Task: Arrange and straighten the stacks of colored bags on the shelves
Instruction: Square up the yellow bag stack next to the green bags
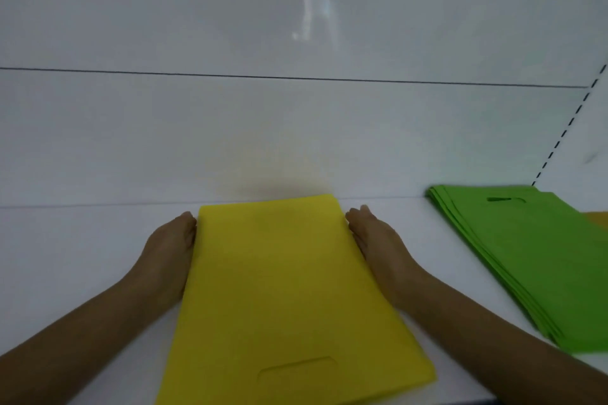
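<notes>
Yellow bag stack (289, 293) lies mid-shelf, far edge just short of the white back wall (296, 141), near end w/ handle slot by the shelf (82, 240) front. Bare shelf to its left; a gap on the right, then green bag stack (533, 260), skewed. Left hand (171, 250) & right hand (378, 240): fingers straight, flat against the yellow stack's side edges, gripping nothing.

One bag stack (289, 299) lies on the shelf (82, 240), another stack (539, 260) to its right.

Glossy white back wall (296, 125)
</notes>
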Tool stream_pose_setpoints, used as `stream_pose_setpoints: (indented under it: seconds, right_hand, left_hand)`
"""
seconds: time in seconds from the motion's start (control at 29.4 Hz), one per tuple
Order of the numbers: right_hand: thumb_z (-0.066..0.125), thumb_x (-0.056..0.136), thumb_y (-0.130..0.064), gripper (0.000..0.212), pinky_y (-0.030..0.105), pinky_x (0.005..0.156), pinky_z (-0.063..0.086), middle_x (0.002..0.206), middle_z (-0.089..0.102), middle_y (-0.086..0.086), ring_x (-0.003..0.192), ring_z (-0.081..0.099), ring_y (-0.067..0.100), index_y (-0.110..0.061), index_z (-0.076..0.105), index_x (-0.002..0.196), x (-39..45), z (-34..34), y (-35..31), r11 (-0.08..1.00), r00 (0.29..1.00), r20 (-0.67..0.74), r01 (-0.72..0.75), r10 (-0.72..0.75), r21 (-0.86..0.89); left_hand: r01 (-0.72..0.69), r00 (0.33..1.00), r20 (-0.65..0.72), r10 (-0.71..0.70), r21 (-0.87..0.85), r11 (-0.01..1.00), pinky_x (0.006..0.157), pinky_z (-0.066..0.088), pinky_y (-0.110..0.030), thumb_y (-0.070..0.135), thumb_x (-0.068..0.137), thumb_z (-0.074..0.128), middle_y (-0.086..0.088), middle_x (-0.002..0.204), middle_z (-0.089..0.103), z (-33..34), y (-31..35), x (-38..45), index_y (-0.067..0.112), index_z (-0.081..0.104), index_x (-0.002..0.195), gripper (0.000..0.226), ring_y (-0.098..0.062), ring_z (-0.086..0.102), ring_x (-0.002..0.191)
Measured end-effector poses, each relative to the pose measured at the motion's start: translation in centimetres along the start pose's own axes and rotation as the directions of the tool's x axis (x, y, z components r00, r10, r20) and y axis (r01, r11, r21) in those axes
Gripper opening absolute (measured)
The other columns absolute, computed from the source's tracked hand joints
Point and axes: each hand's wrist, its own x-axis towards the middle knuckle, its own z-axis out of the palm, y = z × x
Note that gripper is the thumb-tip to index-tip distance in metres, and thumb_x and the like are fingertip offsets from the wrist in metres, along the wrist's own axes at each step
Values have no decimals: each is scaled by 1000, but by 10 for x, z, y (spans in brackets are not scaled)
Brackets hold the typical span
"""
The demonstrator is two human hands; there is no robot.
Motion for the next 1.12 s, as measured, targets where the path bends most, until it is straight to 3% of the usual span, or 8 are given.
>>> stream_pose_setpoints:
  seconds: [0.17, 0.31, 0.54, 0.61, 0.68, 0.82, 0.95, 1.12]
  right_hand:
    - [35, 97, -53, 31, 23, 65, 36, 73, 46, -19, 68, 42, -1, -38, 45, 71, 7, 10, 1, 999, 998, -71, -6, 3, -41]
    - [31, 98, -52, 44, 35, 98, 41, 108, 59, -8, 107, 54, 14, -22, 60, 112, 12, 18, -14, 997, 997, -80, -4, -2, -76]
    - [32, 99, -49, 54, 33, 105, 34, 137, 44, -6, 131, 41, 19, -17, 38, 143, -4, 13, -18, 1000, 992, -126, -28, 29, 10]
    - [31, 101, -41, 52, 33, 108, 31, 145, 40, 3, 133, 38, 20, -10, 36, 143, -13, 5, -14, 999, 989, -144, -28, 33, 39]
    - [32, 101, -39, 53, 39, 113, 29, 146, 38, 12, 134, 38, 25, -5, 35, 143, -22, 0, -8, 997, 989, -142, -32, 41, 68]
    - [34, 100, -39, 57, 54, 111, 23, 139, 27, 24, 131, 26, 41, 2, 23, 138, -35, 13, -6, 995, 988, -150, -23, 37, 97]
    - [33, 101, -36, 57, 56, 111, 20, 141, 23, 25, 132, 22, 41, 4, 20, 138, -41, 17, -10, 989, 987, -157, -3, 27, 148]
    - [33, 101, -37, 51, 35, 115, 26, 148, 39, 5, 135, 38, 17, -8, 35, 143, -51, -1, -4, 968, 986, -161, -3, 45, 252]
  left_hand:
    - [-25, 999, -40, 31, 139, 990, 61, 29, -29, 33, 87, 45, 8, 68, 32, 9, 8, 6, 32, 33, 64, 26, -11, 31, 62]
    - [-36, 999, -21, 41, 215, 976, 61, 24, -34, 27, 94, 40, 0, 63, 26, 22, 22, 9, 27, 25, 64, 33, -15, 25, 58]
    - [27, 999, -27, -25, 106, 994, 62, 35, -31, 22, 98, 37, 4, 75, 39, 15, 30, -2, 24, 41, 73, 26, -13, 39, 66]
    - [40, 999, -6, -39, 56, 998, 89, 44, -37, 23, 101, 35, -2, 108, 53, 6, 25, -12, 16, 54, 109, 21, -19, 53, 100]
    - [56, 998, 2, -56, 32, 998, 110, 32, -40, 27, 102, 34, -4, 140, 44, 1, 21, -23, 9, 35, 142, 44, -21, 42, 130]
    - [43, 998, 38, -48, 109, 993, 87, 43, -36, 28, 102, 32, -1, 109, 56, 8, 17, -28, 15, 58, 111, 29, -13, 61, 97]
    - [60, 998, 14, -61, 67, 996, 106, 34, -40, 30, 102, 35, -9, 147, 39, 6, 28, -26, 5, 31, 145, 50, -24, 41, 132]
    - [60, 997, 44, -60, 6, 998, 110, 30, -37, 29, 102, 32, -5, 147, 39, -6, 18, -43, 8, 29, 146, 48, -21, 40, 133]
